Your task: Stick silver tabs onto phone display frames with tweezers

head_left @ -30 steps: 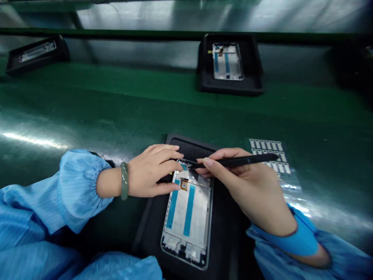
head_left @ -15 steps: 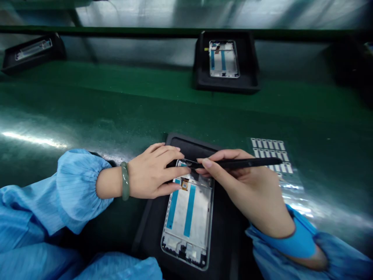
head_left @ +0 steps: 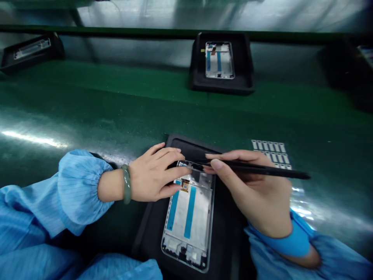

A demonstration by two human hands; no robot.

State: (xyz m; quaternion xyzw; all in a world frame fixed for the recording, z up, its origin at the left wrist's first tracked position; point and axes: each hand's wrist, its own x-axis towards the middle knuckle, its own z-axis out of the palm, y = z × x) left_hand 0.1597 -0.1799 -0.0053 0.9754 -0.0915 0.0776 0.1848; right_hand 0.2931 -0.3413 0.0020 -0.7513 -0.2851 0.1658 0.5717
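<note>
A silver phone frame (head_left: 200, 221) with two blue strips lies in a black tray (head_left: 225, 233) in front of me. My left hand (head_left: 154, 175), fingers spread, rests on the frame's upper left edge beside a small gold flex connector (head_left: 185, 186). In my right hand (head_left: 259, 202) are black tweezers (head_left: 262, 168), pinched between thumb and fingers. Their tips point left at the dark top end of the frame, near my left index finger. Whether the tips touch or grip anything there is too small to make out.
A sheet of small white labels (head_left: 269, 147) lies on the green bench (head_left: 116, 112), right of the tray. Farther back, another black tray (head_left: 246, 83) holds a similar phone frame (head_left: 225, 66). One more tray (head_left: 56, 50) stands far left, and a dark shape (head_left: 344, 70) far right.
My right hand has shifted slightly right, and the tweezers now tilt with their rear end lower and farther right. My left hand stays almost in place on the frame.
</note>
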